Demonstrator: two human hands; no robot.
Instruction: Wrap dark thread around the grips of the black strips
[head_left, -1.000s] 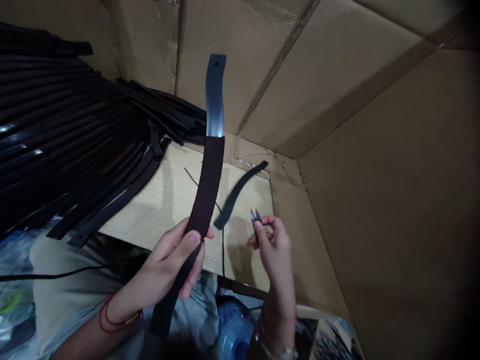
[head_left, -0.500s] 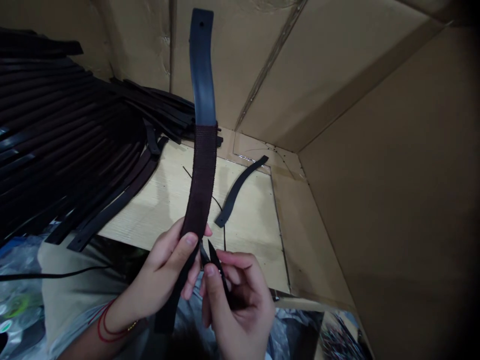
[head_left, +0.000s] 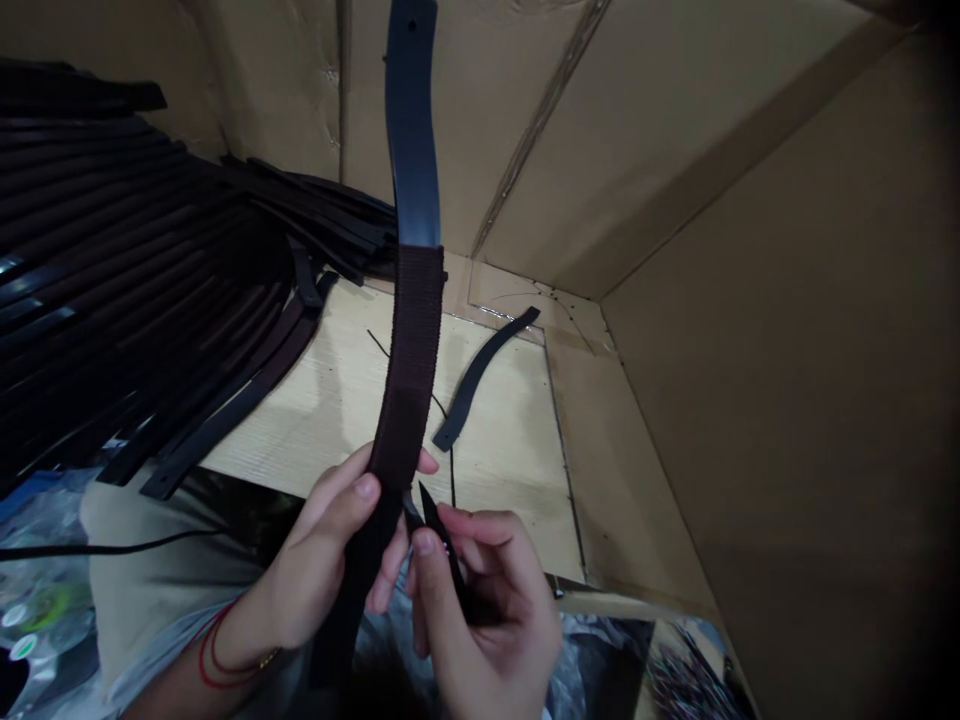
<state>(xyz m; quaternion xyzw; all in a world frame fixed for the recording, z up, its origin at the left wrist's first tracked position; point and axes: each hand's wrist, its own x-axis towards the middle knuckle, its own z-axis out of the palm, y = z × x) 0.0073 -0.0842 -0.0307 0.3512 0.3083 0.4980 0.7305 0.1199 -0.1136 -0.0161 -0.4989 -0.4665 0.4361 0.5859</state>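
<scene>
- Passage: surface (head_left: pixel 517 430), between short strip (head_left: pixel 472 375) and right edge.
- Obstruction, left edge: strap pile (head_left: pixel 150 270).
- Obstruction, far edge: cardboard wall (head_left: pixel 570 190).
- Obstruction, left of short strip: held strap (head_left: pixel 417 340).

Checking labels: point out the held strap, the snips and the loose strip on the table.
Held strap (head_left: pixel 414 370), head view: its dark brown covered stretch.
Snips (head_left: pixel 433 515), head view: blade on the picture's right.
Loose strip (head_left: pixel 472 375), head view: about mid-length.

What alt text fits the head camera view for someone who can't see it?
A left hand holds a dark curved strip with a brown textured sleeve while the right hand holds open snips beside it; dark strips lie piled at left.
</scene>
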